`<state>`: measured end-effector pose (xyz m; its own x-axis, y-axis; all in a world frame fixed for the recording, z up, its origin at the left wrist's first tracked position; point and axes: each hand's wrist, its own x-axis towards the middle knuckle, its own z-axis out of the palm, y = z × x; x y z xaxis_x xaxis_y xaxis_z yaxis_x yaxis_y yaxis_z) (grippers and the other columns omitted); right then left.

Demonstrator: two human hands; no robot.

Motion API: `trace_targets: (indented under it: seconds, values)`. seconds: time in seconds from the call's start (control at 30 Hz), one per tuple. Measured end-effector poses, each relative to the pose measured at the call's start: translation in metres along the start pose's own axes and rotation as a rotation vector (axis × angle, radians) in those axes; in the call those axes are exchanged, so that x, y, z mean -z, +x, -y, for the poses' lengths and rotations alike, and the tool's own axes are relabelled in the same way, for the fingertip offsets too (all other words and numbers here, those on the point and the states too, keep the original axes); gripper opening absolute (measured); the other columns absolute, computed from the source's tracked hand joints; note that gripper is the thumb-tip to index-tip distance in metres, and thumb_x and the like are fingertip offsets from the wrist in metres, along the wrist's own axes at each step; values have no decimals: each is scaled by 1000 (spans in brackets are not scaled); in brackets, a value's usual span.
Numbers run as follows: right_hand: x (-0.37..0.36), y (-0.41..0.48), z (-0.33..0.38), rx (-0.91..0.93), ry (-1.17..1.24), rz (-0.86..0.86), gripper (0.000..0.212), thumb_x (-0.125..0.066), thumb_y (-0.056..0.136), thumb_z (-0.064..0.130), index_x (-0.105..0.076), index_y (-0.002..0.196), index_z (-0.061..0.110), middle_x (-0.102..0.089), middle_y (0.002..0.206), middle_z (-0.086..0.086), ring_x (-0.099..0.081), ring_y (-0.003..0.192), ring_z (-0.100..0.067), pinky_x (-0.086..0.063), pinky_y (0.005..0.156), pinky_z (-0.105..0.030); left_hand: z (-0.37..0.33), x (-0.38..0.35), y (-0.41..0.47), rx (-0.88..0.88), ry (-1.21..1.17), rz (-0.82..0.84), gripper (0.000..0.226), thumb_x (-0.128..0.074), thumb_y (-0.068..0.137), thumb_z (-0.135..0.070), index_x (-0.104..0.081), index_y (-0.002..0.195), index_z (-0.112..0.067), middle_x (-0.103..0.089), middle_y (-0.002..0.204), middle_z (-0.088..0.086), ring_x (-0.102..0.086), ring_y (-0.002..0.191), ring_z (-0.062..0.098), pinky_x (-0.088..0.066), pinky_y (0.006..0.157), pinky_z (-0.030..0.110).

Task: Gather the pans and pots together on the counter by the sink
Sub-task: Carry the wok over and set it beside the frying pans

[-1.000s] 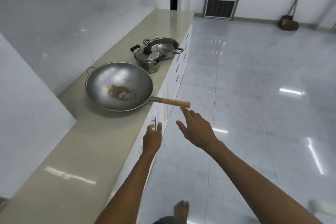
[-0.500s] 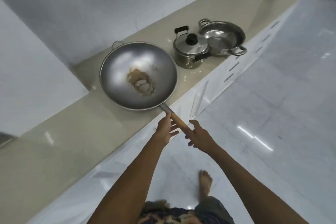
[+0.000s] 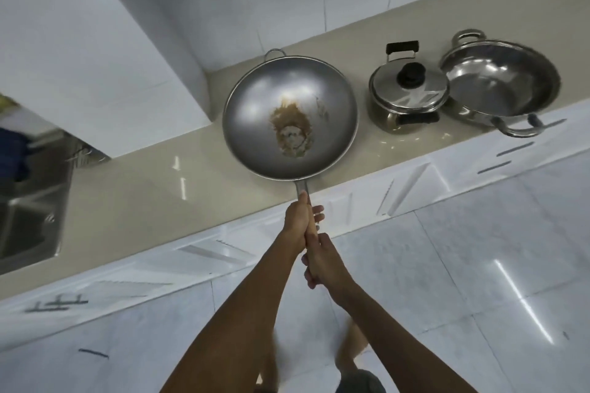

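A large grey wok [image 3: 255,112] with brown residue in its bottom sits on the beige counter [image 3: 143,201], its long handle sticking out over the counter's front edge. My left hand [image 3: 298,217] is closed round that handle, and my right hand [image 3: 322,260] grips it just behind, nearer to me. To the wok's right stands a small steel pot [image 3: 407,96] with a lid and black knob. A wide steel pan [image 3: 499,84] with two loop handles sits touching the pot on its right.
A steel sink [image 3: 28,198] is set into the counter at the far left. A white wall block [image 3: 105,51] juts out over the counter between sink and wok. White cabinet fronts [image 3: 415,188] run below the counter, then a glossy tiled floor.
Both hands went from open and reaching to closed on the wok handle. I have stepped closer and the view has swung left, bringing the sink into sight.
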<state>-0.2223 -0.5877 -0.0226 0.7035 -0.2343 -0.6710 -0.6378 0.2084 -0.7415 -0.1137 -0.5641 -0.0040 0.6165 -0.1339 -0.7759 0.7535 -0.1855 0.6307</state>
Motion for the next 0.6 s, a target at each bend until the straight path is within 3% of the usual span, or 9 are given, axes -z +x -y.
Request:
trace_targets:
  seconds: [0.13,0.2,0.27,0.33,0.37,0.47,0.6]
  values:
    - [2,-3,3,101,-164,-138,55,-27,99,65,-54,96,16,-61,64,-2,-54,35,-10,-47,42,-22,-10,-4,3,5,-15,-11,41,-39,105,-41,-59,99,-6,-60,71,4,-54,55,14,-47,54,28]
    - [5,-4,1,135,-243,-160,46,-32,102,56,-55,96,17,-65,71,-5,-57,43,-11,-48,43,-25,-7,-5,2,-26,18,-26,45,-36,105,-44,-57,90,-7,-56,67,5,-49,53,15,-44,54,29]
    - [6,-9,-6,183,-404,-132,29,-43,103,40,-56,102,14,-66,87,-10,-59,59,-15,-55,54,-33,1,0,-2,-48,24,-30,51,-33,105,-46,-57,81,-8,-56,65,6,-47,52,16,-44,57,31]
    - [0,-18,-14,236,-571,-122,21,-53,99,29,-57,115,15,-63,94,-4,-55,66,-9,-54,59,-23,12,14,-10,-75,10,-35,52,-32,106,-44,-57,77,-9,-56,63,5,-47,52,16,-44,59,31]
    - [-6,-25,-18,232,-543,-125,22,-55,99,30,-58,116,16,-62,90,0,-55,65,-8,-54,58,-19,17,23,-15,-89,7,-37,51,-32,106,-43,-57,77,-10,-57,63,5,-48,52,16,-45,59,30]
    - [-42,-48,-26,196,-385,-111,25,-48,103,33,-58,101,11,-64,75,-2,-60,60,-16,-59,58,-33,28,62,-31,-132,-55,-31,41,-33,106,-39,-55,85,-11,-57,68,5,-50,54,15,-44,56,29]
    - [-105,-79,-47,227,-377,-97,38,-37,105,43,-57,94,13,-64,66,-2,-57,48,-12,-49,49,-25,51,133,-53,-138,-147,-24,36,-35,105,-39,-53,90,-13,-56,72,4,-51,56,14,-43,54,28]
